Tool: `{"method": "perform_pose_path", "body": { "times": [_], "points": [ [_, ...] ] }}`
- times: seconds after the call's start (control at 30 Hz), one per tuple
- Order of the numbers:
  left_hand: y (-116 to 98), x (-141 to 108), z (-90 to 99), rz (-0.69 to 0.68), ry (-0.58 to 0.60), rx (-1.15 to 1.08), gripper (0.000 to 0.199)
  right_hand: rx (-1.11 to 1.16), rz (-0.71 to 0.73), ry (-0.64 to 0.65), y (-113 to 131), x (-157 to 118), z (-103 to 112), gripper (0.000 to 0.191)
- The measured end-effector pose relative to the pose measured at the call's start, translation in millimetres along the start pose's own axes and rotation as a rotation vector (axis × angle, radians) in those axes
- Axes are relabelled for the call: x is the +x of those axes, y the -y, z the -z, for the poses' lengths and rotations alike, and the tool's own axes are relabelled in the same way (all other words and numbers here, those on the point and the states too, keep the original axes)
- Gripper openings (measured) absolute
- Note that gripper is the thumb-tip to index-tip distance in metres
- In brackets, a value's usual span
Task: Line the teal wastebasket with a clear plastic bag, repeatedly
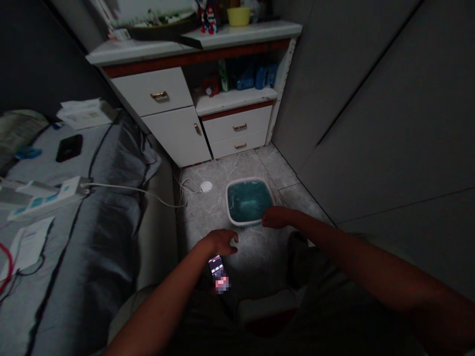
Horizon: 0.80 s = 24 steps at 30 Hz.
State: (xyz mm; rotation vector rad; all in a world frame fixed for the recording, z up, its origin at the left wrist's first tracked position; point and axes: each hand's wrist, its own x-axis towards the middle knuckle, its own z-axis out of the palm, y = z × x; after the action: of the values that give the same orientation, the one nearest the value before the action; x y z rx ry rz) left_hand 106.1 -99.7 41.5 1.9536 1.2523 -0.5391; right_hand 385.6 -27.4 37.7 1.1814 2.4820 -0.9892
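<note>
Biggest first: we have grey wall panels (389, 123) down the right side, dim. Next, the bed (107, 237) on the left, grey sheet, rumpled at the edge. Tile floor (237, 165) between the two. White cabinet (166, 138) at the far end, brass-coloured handles, items along its top and on its shelf.

Then the basin (248, 223): on the floor in front of the cabinet, pale rim, glossy teal inside. We log a white power strip (74, 188) on the bed, cable running off its edge, and a tissue box (87, 116) near the bed's far end.

Right hand (276, 217): at the basin's near right corner, fingers folded in; we can't tell if it grips the rim. Left hand (221, 242): loosely spread, fingers slightly bent, nothing in it, over the floor just short of the basin.

Small stuff: lit phone (216, 265) by the left wrist, its support unclear to us; white disc (206, 186) on the floor, left of the basin.
</note>
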Motion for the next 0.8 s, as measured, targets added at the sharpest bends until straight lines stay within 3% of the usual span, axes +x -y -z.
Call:
{"method": "perform_pose_path", "body": {
  "times": [0.1,0.2,0.37,0.5,0.63,0.8],
  "points": [
    [-0.8,2.7,3.5,-0.011,-0.034,0.01,0.077,0.036,0.015,-0.049,5.7,-9.1,33.2,0.018],
    [0.5,7.0,4.6,-0.012,-0.097,-0.02,0.088,0.093,0.049,-0.112,9.0,-18.0,73.6,0.022],
    [8.8,13.3,-0.2,0.054,-0.11,-0.012,0.081,0.189,0.055,-0.301,5.6,-10.0,137.4,0.029],
    [15.9,17.9,-3.7,0.066,-0.1,0.012,0.075,0.135,-0.043,-0.593,-6.4,23.8,177.4,0.029],
    [20.4,22.9,-3.2,0.059,-0.112,-0.01,0.071,-0.016,-0.074,-0.804,-23.6,58.1,197.1,0.031],
    [23.7,27.0,-3.2,0.041,-0.098,-0.05,0.069,-0.124,-0.127,-0.804,-39.5,73.0,191.3,0.058]
  ]
}}
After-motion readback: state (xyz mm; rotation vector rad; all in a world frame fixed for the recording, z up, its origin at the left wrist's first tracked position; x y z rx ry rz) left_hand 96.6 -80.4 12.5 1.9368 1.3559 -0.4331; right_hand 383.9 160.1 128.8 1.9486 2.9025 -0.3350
